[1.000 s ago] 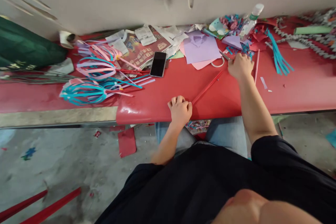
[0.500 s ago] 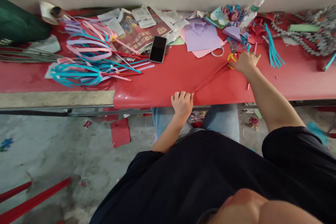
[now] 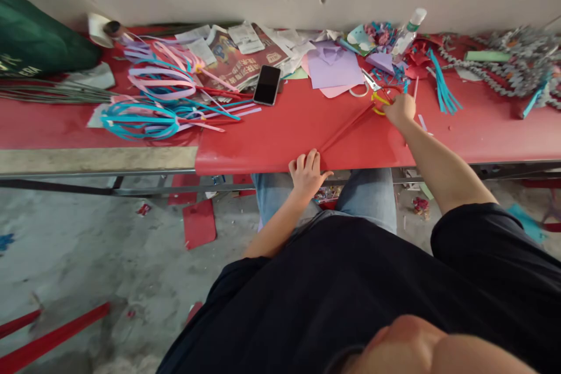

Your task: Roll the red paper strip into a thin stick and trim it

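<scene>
My left hand (image 3: 305, 175) lies at the table's front edge with its fingers spread and thumb out. Its index fingertip meets the near end of a thin red strip (image 3: 348, 128), which runs diagonally up towards the scissors. My right hand (image 3: 401, 111) is closed around the red handle of the scissors (image 3: 376, 97), which have another, yellow handle. Their metal blades point away and to the left, beside a white ring-shaped piece (image 3: 360, 91). Small pale paper strips (image 3: 422, 123) lie just right of my right hand.
Pink and blue paper-strip lanterns (image 3: 140, 120) lie on the left, next to a phone (image 3: 267, 85). Purple paper (image 3: 335, 67), a clear bottle (image 3: 405, 35), a blue tassel (image 3: 445, 85) and silvery garland (image 3: 512, 61) line the back of the red tabletop (image 3: 263, 140).
My right hand has closed on the scissors' handle, and the blades have swung to the left. My left thumb has moved out from the fingers. The view has shifted slightly.
</scene>
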### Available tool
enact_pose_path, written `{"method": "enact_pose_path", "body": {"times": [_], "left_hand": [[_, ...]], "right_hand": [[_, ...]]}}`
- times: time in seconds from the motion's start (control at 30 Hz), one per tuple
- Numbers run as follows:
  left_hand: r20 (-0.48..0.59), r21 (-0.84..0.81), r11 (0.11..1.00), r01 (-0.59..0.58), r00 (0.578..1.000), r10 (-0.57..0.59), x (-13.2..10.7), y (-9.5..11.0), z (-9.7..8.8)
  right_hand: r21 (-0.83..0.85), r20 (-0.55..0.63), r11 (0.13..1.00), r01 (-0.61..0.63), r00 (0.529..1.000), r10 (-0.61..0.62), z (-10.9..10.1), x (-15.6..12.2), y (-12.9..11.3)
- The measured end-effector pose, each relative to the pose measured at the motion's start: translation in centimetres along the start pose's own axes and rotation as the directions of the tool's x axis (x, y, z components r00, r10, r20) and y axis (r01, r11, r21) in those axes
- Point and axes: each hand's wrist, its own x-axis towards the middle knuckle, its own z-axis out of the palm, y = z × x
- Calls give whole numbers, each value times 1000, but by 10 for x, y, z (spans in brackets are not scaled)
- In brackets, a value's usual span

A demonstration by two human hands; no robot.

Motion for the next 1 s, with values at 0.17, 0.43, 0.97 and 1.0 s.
{"method": "enact_pose_path", "body": {"times": [0.17, 0.43, 0.97, 1.0], "left_hand": [[14, -93, 993, 78, 997, -77, 8, -6, 15], [-59, -135, 982, 131, 988, -140, 11, -8, 36], [-115, -132, 979, 157, 978, -172, 10, -13, 48], [-121, -135, 978, 161, 977, -178, 10, -13, 48]], "right_hand": [[255, -39, 940, -227, 969, 245, -14, -13, -18], [325, 22, 944, 54, 998, -65, 28, -116, -69], [-160, 205, 851, 500, 860, -467, 79, -135, -60], [-177, 207, 855, 488, 868, -452, 77, -133, -57]]}}
